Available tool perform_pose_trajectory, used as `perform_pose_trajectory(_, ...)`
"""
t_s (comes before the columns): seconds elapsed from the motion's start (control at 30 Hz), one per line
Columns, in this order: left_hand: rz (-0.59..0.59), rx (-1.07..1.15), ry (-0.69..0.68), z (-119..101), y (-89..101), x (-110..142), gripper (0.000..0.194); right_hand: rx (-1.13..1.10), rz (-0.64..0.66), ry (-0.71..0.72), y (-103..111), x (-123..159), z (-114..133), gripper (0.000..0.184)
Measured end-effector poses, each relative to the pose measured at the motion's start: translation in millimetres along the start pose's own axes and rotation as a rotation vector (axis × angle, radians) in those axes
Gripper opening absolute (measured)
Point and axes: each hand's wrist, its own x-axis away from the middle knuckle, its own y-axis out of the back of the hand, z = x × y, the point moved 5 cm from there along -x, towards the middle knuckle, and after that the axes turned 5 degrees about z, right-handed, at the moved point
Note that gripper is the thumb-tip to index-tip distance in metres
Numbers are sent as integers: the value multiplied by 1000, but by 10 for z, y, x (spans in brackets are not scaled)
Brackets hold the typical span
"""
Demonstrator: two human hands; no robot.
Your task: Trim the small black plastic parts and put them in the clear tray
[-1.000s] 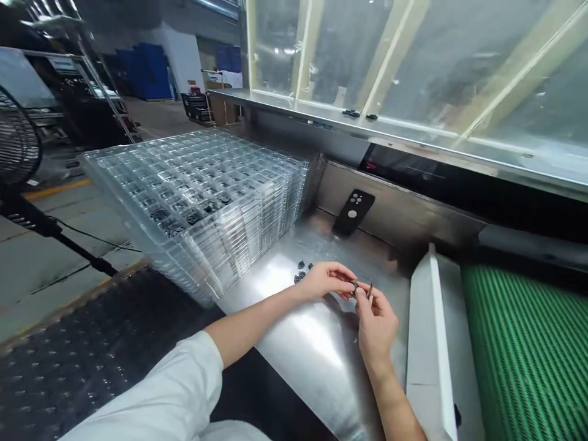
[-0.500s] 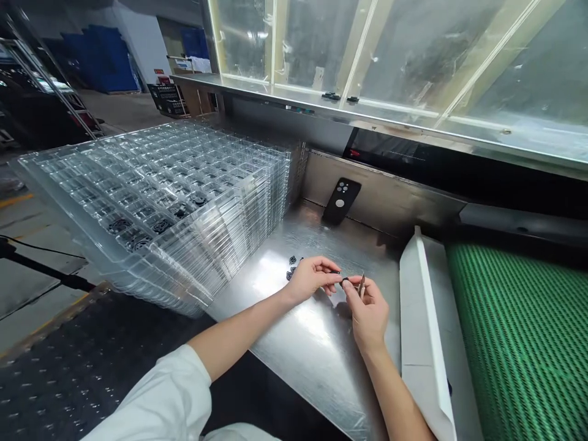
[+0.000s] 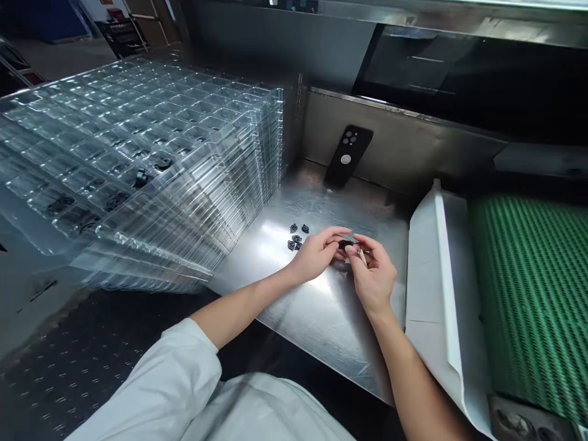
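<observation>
A small black ring-shaped part (image 3: 346, 244) sits at your fingertips, just above the steel table, in the gap where your two hands meet. Your left hand (image 3: 316, 254) is curled in, its fingers closed around the part from the left. Your right hand (image 3: 373, 277) is also nearly closed, pinching a slim metal tool, probably tweezers (image 3: 362, 257), whose tip comes up right beside the part. Your fingers hide part of the piece, so you can't tell exactly where the tool meets it.

Just left of your hands, four loose black parts (image 3: 296, 236) lie in a tight cluster on the bare stainless steel table (image 3: 321, 327). Nothing stands between them and your left hand. Farther left, a tall stack of clear plastic trays (image 3: 184, 177) rises from the table, its right side close to the cluster. Black parts (image 3: 140, 178) sit in some of the cells of its top tray, mostly towards the near corner.

Beyond your hands, a black phone (image 3: 348, 156) leans against the steel back panel (image 3: 399, 141), its camera cluster and a round white disc facing you. To your right, a white folded board (image 3: 434, 288) stands along the table's edge, separating you from a green ribbed conveyor belt (image 3: 533, 288). A dark tray with round recesses (image 3: 523, 419) sits at the bottom right corner of your view. Your white sleeve (image 3: 156, 376) covers your left arm.
</observation>
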Motion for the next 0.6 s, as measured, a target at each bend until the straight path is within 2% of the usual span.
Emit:
perform_pose_trajectory(0.23,22,-11,-14,53,41,1,66,135,96,154,-23,-47,165,24)
perform_pose_trajectory(0.43,-7,-69,-7,45,54,19,71,126,111,160,-42,-30,168,21)
perform_pose_trajectory(0.6,-93,-76,37,55,88,8,78,184,104,203,-41,-1,206,22)
